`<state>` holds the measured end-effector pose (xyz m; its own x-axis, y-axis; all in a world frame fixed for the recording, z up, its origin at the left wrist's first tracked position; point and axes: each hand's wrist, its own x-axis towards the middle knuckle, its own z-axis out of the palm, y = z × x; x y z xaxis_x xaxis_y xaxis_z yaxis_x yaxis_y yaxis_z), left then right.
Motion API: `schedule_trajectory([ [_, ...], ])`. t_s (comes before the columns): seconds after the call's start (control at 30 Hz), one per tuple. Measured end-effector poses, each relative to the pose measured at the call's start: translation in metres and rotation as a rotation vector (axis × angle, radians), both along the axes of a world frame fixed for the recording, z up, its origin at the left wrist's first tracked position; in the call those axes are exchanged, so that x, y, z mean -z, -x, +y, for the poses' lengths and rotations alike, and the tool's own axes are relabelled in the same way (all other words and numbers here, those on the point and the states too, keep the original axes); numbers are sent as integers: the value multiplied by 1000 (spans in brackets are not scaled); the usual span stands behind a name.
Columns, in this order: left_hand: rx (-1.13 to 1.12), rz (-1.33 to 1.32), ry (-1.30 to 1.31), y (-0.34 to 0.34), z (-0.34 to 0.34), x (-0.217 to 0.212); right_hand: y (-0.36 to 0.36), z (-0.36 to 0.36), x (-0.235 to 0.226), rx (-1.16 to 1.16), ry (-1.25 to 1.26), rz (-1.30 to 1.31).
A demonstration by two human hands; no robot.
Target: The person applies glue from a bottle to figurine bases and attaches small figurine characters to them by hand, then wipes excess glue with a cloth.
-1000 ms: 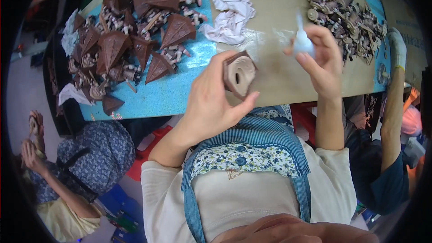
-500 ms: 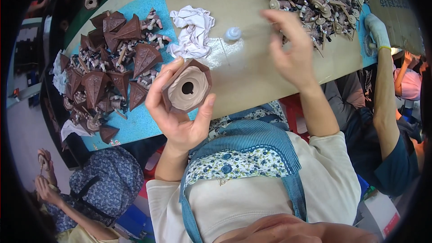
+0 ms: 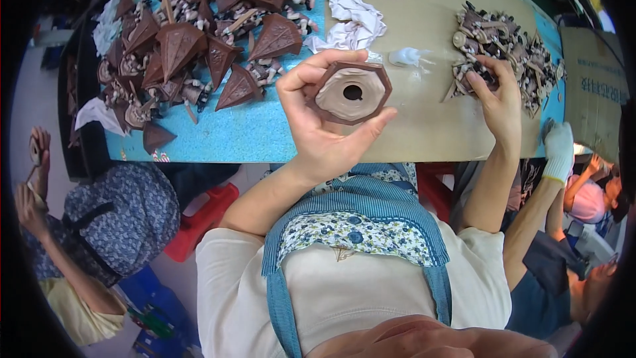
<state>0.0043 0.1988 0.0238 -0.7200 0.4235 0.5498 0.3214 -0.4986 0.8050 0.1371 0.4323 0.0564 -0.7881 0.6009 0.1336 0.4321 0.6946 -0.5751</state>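
Note:
My left hand [image 3: 319,140] grips a dark brown, many-sided cone-like roof piece [image 3: 352,93]. Its pale, roughly coated hollow underside and round black hole face up at me. The thumb is at its lower right, the fingers at its upper left. At the right, my right hand [image 3: 502,107] reaches into the near left edge of a heap of small painted figurine parts [image 3: 510,40]. Its thumb and forefinger come close together there; what they pinch is hard to make out. Between the hands, farther back, lies a small whitish translucent bottle [image 3: 405,57].
Brown roof pieces [image 3: 180,50] and small figures are heaped on the blue mat [image 3: 258,139] at left. A crumpled white cloth [image 3: 351,23] lies behind my left hand. At right are a cardboard box [image 3: 593,66] and another person's white-gloved hand [image 3: 558,149]. Another person sits at lower left.
My right hand, blurred in mid-air before, is now at the figurine heap with its fingers drawn together. My left hand still holds the roof piece. The whole view has shifted.

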Motion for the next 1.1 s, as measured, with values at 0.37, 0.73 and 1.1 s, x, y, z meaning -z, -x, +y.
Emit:
schedule_trajectory([
  [0.37, 242, -433, 5, 0, -17, -10, 3, -56, -27, -173, 772, 526],
  [0.73, 291, -380, 296, -10, -26, -19, 8, -105, 6, -543, 775, 641],
  [1.1, 409, -93, 321, -19, -23, -29, -3, -87, -12, -137, 1673, 260],
])
